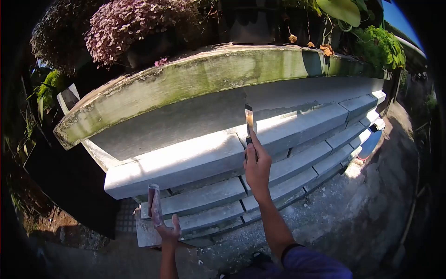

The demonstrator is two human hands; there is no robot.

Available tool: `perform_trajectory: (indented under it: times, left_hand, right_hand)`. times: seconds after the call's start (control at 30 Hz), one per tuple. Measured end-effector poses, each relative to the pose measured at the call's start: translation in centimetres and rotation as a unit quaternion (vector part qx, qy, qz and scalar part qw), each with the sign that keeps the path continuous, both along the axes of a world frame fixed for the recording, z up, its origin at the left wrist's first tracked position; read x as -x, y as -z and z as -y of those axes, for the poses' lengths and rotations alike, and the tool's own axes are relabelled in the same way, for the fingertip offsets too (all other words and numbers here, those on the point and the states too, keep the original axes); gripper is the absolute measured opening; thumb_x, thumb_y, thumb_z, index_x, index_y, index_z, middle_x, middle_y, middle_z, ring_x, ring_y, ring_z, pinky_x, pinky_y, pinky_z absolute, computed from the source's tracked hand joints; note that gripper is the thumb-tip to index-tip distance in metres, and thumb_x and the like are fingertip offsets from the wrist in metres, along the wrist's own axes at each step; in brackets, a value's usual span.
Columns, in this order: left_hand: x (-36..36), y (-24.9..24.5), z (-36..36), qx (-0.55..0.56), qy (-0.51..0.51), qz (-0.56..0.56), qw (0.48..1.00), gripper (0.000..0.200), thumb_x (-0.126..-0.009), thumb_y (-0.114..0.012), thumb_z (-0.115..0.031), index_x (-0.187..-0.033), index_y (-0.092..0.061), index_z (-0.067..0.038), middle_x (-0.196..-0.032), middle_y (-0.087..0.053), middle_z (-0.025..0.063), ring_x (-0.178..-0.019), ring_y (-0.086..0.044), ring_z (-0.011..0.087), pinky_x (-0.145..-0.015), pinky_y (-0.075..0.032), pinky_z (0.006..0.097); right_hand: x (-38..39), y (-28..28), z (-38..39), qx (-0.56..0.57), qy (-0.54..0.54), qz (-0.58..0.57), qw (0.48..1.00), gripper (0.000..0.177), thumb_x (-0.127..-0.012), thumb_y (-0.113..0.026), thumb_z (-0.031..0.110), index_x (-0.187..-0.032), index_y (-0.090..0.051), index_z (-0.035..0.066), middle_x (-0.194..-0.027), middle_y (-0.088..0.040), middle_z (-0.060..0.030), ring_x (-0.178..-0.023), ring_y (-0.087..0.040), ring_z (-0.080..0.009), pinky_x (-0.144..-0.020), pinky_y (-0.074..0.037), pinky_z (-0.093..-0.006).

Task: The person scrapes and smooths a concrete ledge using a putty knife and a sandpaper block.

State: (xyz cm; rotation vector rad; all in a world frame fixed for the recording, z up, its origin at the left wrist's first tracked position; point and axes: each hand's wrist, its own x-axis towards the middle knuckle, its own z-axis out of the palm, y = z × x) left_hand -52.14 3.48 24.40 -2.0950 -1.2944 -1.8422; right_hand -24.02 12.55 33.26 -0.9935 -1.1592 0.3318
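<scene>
My right hand is closed around the handle of a putty knife, its index finger stretched along the tool. The blade points up at the grey-white wall under the ledge; whether it touches is hard to tell. Lower left, my left hand grips a rolled piece of sandpaper, dusty and brownish, with the thumb standing apart. Between the hands run pale stepped blocks with dark joints. Sunlight falls on the top block course.
A mossy concrete ledge juts out above the wall. On it stand potted plants, among them a pink-leaved bush. Rough concrete ground lies below right, and a blue object sits by the wall's far end.
</scene>
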Motion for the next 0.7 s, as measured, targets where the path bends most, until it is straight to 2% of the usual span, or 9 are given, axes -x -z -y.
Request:
perform_trajectory:
  times: [0.07, 0.17, 0.37, 0.4, 0.5, 0.53, 0.63, 0.67, 0.7]
  left_hand:
    - [0.6, -3.8, -3.5, -0.071, -0.029, -0.132, 0.988, 0.066, -0.075, -0.056, -0.002, -0.138, -0.041, 0.005, -0.143, -0.042, 0.0255, -0.137, -0.038, 0.0381, -0.112, -0.028, 0.0415]
    - [0.6, -6.9, -6.7, -0.107, -0.012, -0.167, 0.98, 0.065, -0.07, -0.056, -0.002, -0.134, -0.048, 0.003, -0.136, -0.051, 0.0225, -0.131, -0.046, 0.0365, -0.11, -0.034, 0.0408]
    - [1.5, -5.7, -9.9, -0.181, -0.032, -0.211, 0.96, 0.061, -0.067, -0.058, -0.005, -0.128, -0.055, 0.001, -0.129, -0.059, 0.0135, -0.123, -0.055, 0.0304, -0.1, -0.043, 0.0387]
    - [1.9, -5.3, -10.4, -0.189, -0.043, -0.217, 0.957, 0.06, -0.068, -0.059, -0.006, -0.127, -0.055, 0.0, -0.128, -0.059, 0.013, -0.122, -0.056, 0.0296, -0.101, -0.043, 0.0383]
    - [2.3, -3.9, -10.7, -0.194, -0.061, -0.215, 0.955, 0.056, -0.07, -0.06, -0.01, -0.126, -0.058, -0.003, -0.127, -0.061, 0.0114, -0.119, -0.058, 0.0271, -0.101, -0.042, 0.0371]
    - [2.2, -4.2, -10.6, -0.194, -0.055, -0.205, 0.958, 0.055, -0.071, -0.06, -0.012, -0.125, -0.059, -0.004, -0.126, -0.061, 0.0108, -0.118, -0.058, 0.0261, -0.101, -0.042, 0.0367]
    - [2.4, -3.7, -11.1, -0.194, -0.062, -0.193, 0.96, 0.056, -0.07, -0.06, -0.01, -0.125, -0.06, -0.005, -0.125, -0.062, 0.011, -0.116, -0.059, 0.0276, -0.099, -0.042, 0.0377]
    - [2.5, -3.0, -11.1, -0.19, -0.067, -0.195, 0.96, 0.057, -0.069, -0.059, -0.008, -0.125, -0.06, -0.005, -0.124, -0.062, 0.0113, -0.116, -0.059, 0.0289, -0.098, -0.043, 0.0384]
    - [2.2, -3.1, -11.7, -0.2, -0.066, -0.193, 0.958, 0.056, -0.069, -0.059, -0.008, -0.125, -0.06, -0.006, -0.124, -0.062, 0.0107, -0.116, -0.059, 0.0282, -0.098, -0.043, 0.0381]
  right_hand:
    - [1.7, -1.9, -1.7, 0.034, -0.03, -0.076, 0.996, 0.046, -0.097, -0.041, 0.011, -0.142, -0.045, 0.005, -0.068, -0.051, -0.0071, -0.058, -0.041, -0.0118, -0.056, -0.042, -0.03]
    - [4.9, -3.5, -3.5, 0.02, 0.022, -0.104, 0.994, 0.046, -0.097, -0.041, 0.011, -0.142, -0.045, 0.005, -0.068, -0.048, -0.0032, -0.058, -0.043, -0.011, -0.055, -0.041, -0.0298]
    - [7.8, -4.9, -0.6, 0.091, -0.133, -0.283, 0.946, 0.048, -0.099, -0.039, 0.014, -0.146, -0.039, 0.004, -0.063, -0.043, -0.0007, -0.048, -0.04, -0.009, -0.047, -0.039, -0.0295]
    - [7.7, -5.6, -0.5, 0.072, -0.134, -0.29, 0.945, 0.049, -0.099, -0.039, 0.014, -0.147, -0.036, 0.005, -0.061, -0.039, 0.0017, -0.043, -0.037, -0.0057, -0.039, -0.034, -0.0272]
    - [8.6, -5.9, -1.3, 0.01, -0.033, -0.259, 0.965, 0.05, -0.098, -0.041, 0.013, -0.148, -0.036, 0.008, -0.059, -0.037, 0.0031, -0.042, -0.037, -0.0048, -0.036, -0.03, -0.0263]
    - [8.5, -5.5, -0.3, 0.028, -0.078, -0.262, 0.961, 0.052, -0.098, -0.043, 0.014, -0.149, -0.034, 0.008, -0.059, -0.039, 0.0031, -0.042, -0.037, -0.0053, -0.036, -0.03, -0.0262]
    - [9.0, -4.6, -1.5, 0.079, -0.055, -0.303, 0.948, 0.044, -0.097, -0.048, 0.013, -0.141, -0.047, 0.009, -0.065, -0.042, 0.0024, -0.038, -0.037, -0.0057, -0.032, -0.029, -0.0258]
    - [8.7, -4.6, -2.0, 0.101, -0.081, -0.31, 0.942, 0.05, -0.095, -0.05, 0.013, -0.145, -0.042, 0.009, -0.062, -0.04, 0.003, -0.039, -0.037, -0.0057, -0.033, -0.029, -0.0255]
    - [8.8, -3.7, -4.2, 0.055, -0.039, -0.282, 0.957, 0.052, -0.096, -0.048, 0.013, -0.146, -0.037, 0.007, -0.083, -0.041, -0.0037, -0.061, -0.041, -0.0123, -0.05, -0.032, -0.0278]
